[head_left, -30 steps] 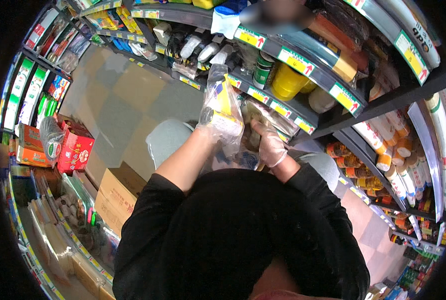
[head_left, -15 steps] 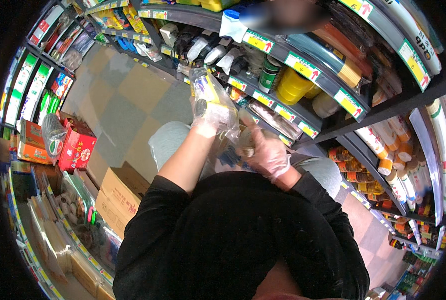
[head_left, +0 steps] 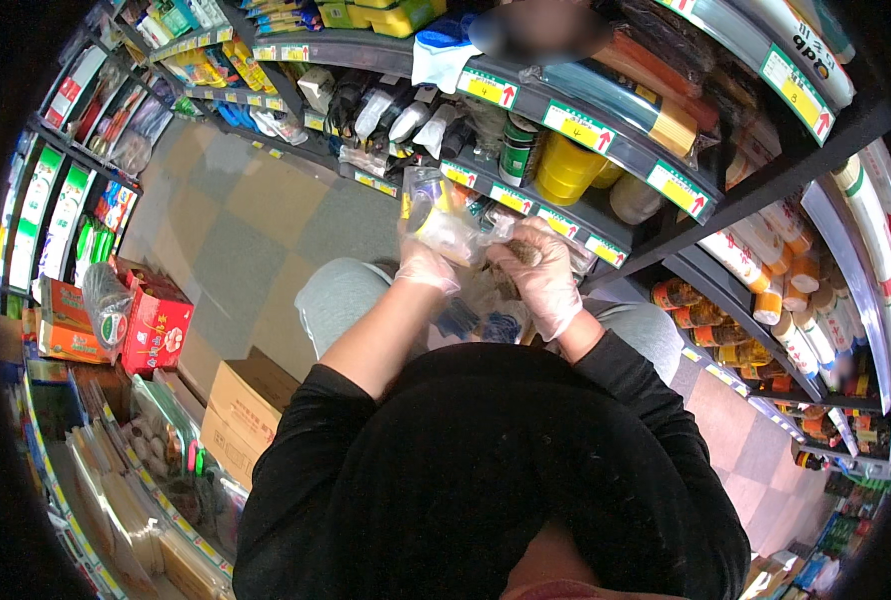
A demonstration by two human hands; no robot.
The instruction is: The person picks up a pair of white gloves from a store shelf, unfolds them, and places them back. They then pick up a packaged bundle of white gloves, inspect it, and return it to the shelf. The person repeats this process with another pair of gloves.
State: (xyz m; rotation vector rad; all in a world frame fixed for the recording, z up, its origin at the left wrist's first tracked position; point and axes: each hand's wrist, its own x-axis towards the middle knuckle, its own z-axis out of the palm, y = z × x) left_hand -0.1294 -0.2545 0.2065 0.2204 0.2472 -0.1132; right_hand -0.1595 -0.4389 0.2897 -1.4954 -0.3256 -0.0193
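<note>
Clear, crinkled packet [head_left: 434,215] with yellow-and-blue print, grasped in gloved left hand [head_left: 428,268], in front of lower shelf [head_left: 602,224]; right hand [head_left: 546,282] curls at its loose end, grip can't tell.

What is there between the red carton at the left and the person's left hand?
In the head view, the checkered floor and then the grey-clad left knee lie between the red carton and the gloved left hand.

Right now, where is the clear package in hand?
In the head view, the clear package is just above centre, in the left hand, with the right hand close on its right and the shelf edge beyond.
</note>
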